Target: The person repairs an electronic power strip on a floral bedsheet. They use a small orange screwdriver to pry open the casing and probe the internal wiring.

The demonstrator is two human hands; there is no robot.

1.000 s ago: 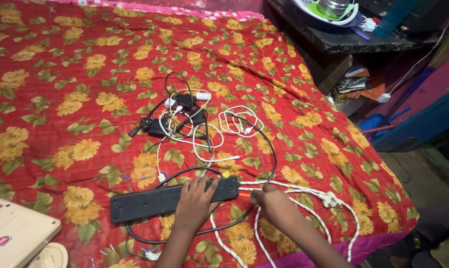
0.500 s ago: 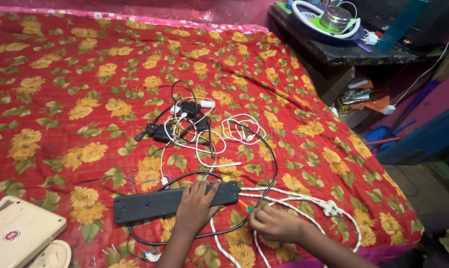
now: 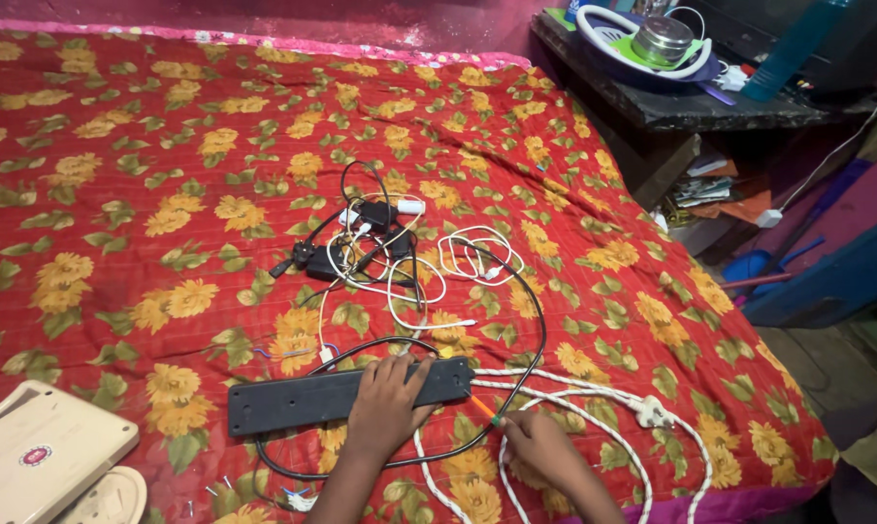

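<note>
Cream plastic box (image 3: 41, 456) is sitting far left on the floral bedspread (image 3: 167, 194). Left hand (image 3: 388, 408) is lying flat, fingers spread, pressing the long black power strip (image 3: 293, 398). Right hand (image 3: 540, 451) is pinching a thin orange screwdriver (image 3: 484, 409) by its end, amid twisted white cord (image 3: 594, 408).

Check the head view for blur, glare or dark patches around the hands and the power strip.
Head view: even, soft light on the floral bedspread, no glare; the black power strip, left hand and right hand are sharp enough, with faint softness at the fingers; the shelf area under the dark side table falls into shadow; straight edges bow slightly toward the frame corners.
</note>
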